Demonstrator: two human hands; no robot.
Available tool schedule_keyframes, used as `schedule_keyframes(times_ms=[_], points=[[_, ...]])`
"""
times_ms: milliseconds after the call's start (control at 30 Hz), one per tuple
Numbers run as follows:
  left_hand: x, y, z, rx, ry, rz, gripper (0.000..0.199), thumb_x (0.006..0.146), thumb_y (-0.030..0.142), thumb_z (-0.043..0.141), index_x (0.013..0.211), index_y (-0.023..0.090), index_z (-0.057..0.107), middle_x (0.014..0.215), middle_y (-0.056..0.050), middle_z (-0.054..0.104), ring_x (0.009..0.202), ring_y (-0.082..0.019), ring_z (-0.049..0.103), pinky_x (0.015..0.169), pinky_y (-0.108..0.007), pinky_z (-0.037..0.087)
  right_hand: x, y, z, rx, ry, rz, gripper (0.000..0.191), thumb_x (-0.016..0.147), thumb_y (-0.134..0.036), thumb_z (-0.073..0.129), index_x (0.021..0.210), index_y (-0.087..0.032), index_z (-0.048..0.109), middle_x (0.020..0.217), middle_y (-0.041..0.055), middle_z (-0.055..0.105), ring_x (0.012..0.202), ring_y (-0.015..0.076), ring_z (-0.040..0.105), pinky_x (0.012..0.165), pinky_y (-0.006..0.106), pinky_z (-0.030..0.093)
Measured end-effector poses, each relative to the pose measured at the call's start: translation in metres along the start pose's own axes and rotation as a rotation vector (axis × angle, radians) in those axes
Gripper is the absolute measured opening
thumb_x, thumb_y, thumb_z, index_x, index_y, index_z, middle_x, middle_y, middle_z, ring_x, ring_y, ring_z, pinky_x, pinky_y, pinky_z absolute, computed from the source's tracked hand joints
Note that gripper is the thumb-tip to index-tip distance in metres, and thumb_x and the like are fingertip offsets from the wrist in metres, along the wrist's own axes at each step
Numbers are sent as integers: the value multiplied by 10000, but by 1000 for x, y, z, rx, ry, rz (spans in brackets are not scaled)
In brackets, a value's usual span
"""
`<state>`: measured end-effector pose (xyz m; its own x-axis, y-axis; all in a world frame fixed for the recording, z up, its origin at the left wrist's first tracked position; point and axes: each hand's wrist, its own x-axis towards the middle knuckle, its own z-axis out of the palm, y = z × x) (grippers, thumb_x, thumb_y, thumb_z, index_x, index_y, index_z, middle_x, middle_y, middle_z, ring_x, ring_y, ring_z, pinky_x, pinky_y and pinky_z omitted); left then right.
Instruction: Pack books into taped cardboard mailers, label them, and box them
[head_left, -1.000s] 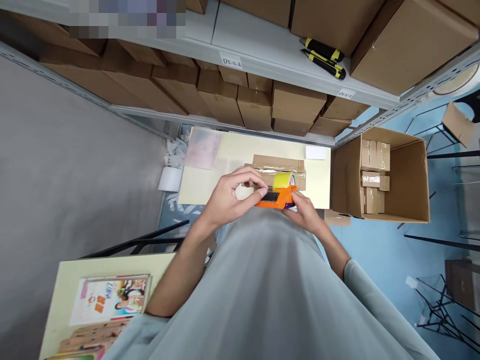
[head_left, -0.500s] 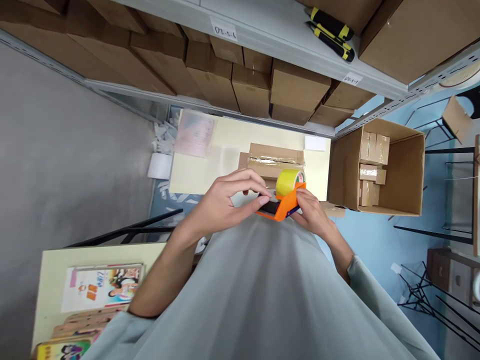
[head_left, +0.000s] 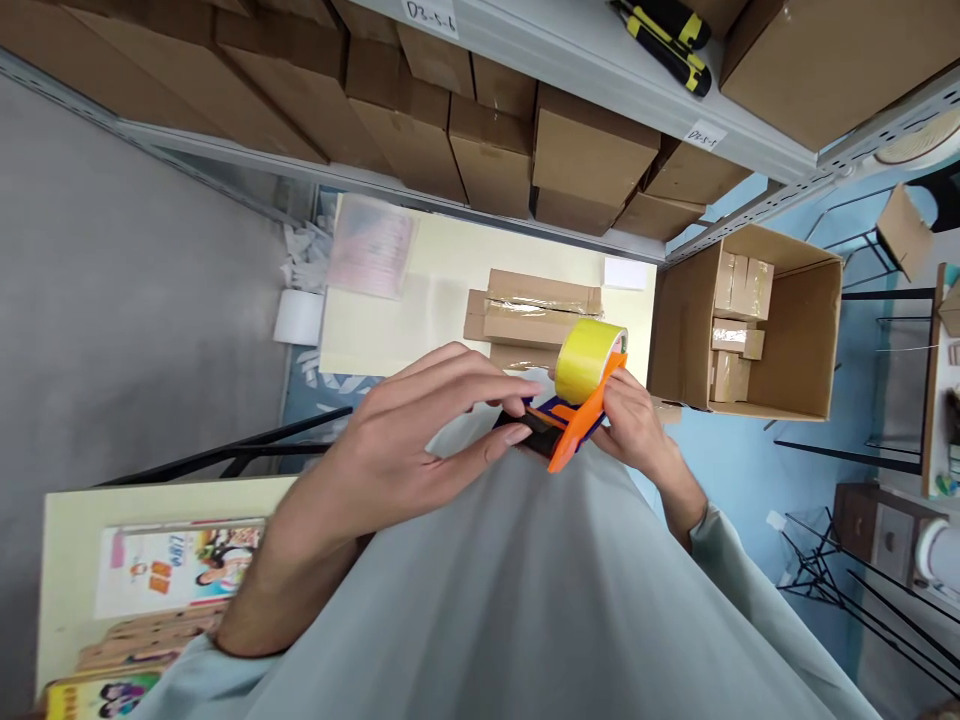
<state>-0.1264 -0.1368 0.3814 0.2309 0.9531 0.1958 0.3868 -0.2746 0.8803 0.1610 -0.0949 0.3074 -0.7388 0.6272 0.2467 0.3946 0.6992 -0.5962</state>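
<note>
Stands at a pale table [head_left: 450, 250] with cardboard [head_left: 525, 325] right of centre (taped already, though impossible to call finished). Has left hand [head_left: 412, 435], with fingers slightly parted, at the black left end, hold unclear, and right hand [head_left: 634, 422] curled round the right side, of an orange tape dispenser [head_left: 582, 425], nearer than the cardboard, with yellow roll [head_left: 585, 362] apparently loaded.

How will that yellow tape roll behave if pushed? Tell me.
The yellow tape roll would probably turn in place rather than roll away, since it appears seated in the orange dispenser held by the right hand. It is likely fairly stiff, as its round outline shows no dent. Its smooth-looking outer face may feel slightly slippery.
</note>
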Motion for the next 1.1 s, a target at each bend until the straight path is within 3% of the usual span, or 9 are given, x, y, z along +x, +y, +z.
schedule_keyframes(times_ms=[167,367,533,733,900,1100], points=[[0,3,0,29,-2,83,137,991,308,747,1112,334,807,928,-29,762,850,-209,700,795,-381,621,2,-4,-1,-24,33,-34,132,1055,-157,564,1004,-249,643,867,64,679,859,258,652,861,453,579],[-9,3,2,27,17,136,295,957,222,789,1217,361,777,985,-19,768,876,-207,704,804,-368,605,-2,-4,4,-39,49,-48,160,1069,-181,532,956,-255,618,808,39,629,787,244,606,816,449,583],[-18,-2,4,82,-16,92,144,997,252,736,1106,326,796,987,-39,755,874,-212,700,789,-376,606,-3,-7,6,-58,64,-81,188,1052,-126,523,925,-253,578,784,29,593,766,230,570,777,416,578],[-20,-4,9,203,127,113,180,979,152,733,1039,315,782,1156,-35,747,925,-187,660,837,-348,585,2,-6,12,13,39,-100,137,1012,-113,551,971,-238,591,815,31,632,799,245,607,794,430,569],[-14,-16,13,112,99,-31,139,1001,172,702,1075,274,759,941,-27,755,891,-193,702,849,-345,591,11,0,22,114,-45,-3,21,990,-210,611,989,-227,599,830,36,659,820,246,645,767,413,580],[-14,-46,10,-21,90,-301,131,1037,243,618,1046,248,749,986,-39,746,884,-174,715,825,-299,596,31,7,37,216,-187,243,292,942,-484,766,929,-228,626,790,29,675,729,225,631,684,367,556]])
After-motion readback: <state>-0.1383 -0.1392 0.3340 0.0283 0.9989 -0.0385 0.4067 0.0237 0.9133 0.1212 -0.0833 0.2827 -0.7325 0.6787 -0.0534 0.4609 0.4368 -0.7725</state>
